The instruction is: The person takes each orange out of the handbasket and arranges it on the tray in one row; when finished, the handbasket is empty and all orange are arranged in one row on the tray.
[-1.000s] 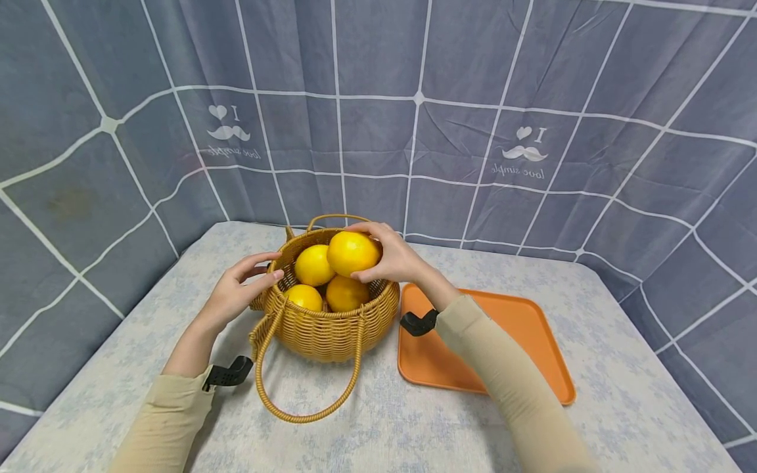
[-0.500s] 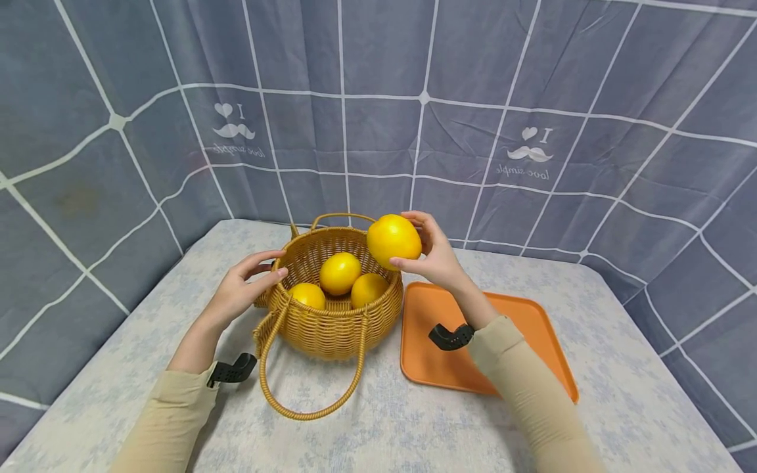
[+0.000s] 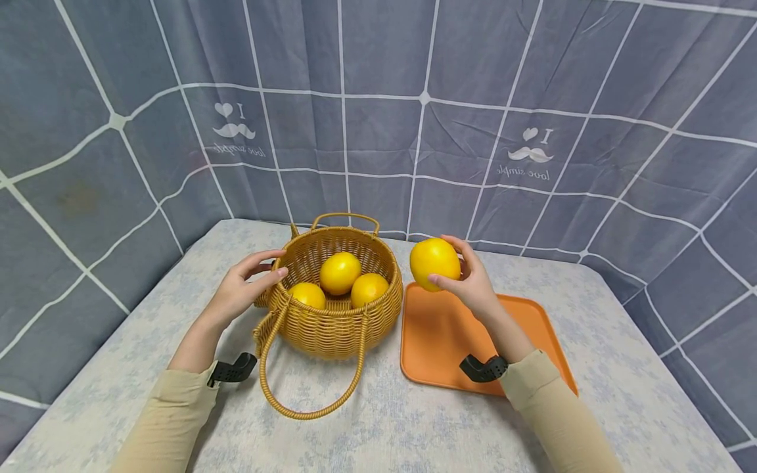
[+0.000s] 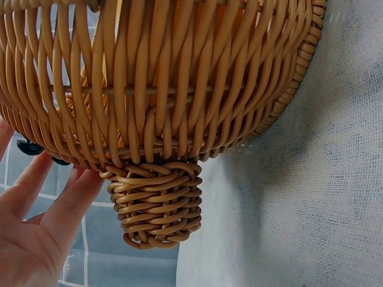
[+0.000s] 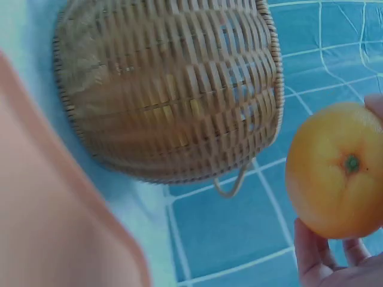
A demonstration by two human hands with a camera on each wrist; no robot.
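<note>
In the head view my right hand (image 3: 480, 289) holds a yellow-orange orange (image 3: 434, 264) above the far left part of the orange tray (image 3: 449, 341). Fingers and thumb lie round the fruit, and its green stem end faces the right wrist camera. The wicker basket (image 3: 331, 335) stands left of the tray with three more oranges (image 3: 340, 273) inside. At the basket's left rim my left hand (image 3: 230, 295) rests, its fingers extended and the tips touching the rim. The left wrist view shows these fingers (image 4: 75, 206) against the weave, partly hidden behind it.
One basket handle (image 3: 310, 415) lies folded down toward the front on the patterned tablecloth (image 3: 367, 440); the other handle (image 3: 345, 214) stands at the back. A woven stub (image 4: 158, 203) juts from the basket's side. A grey gridded curtain (image 3: 378, 131) surrounds the table.
My right hand has lifted an orange out of the basket and carried it right, over the tray. The other oranges settled apart in the basket. My left hand has stayed at the rim.
</note>
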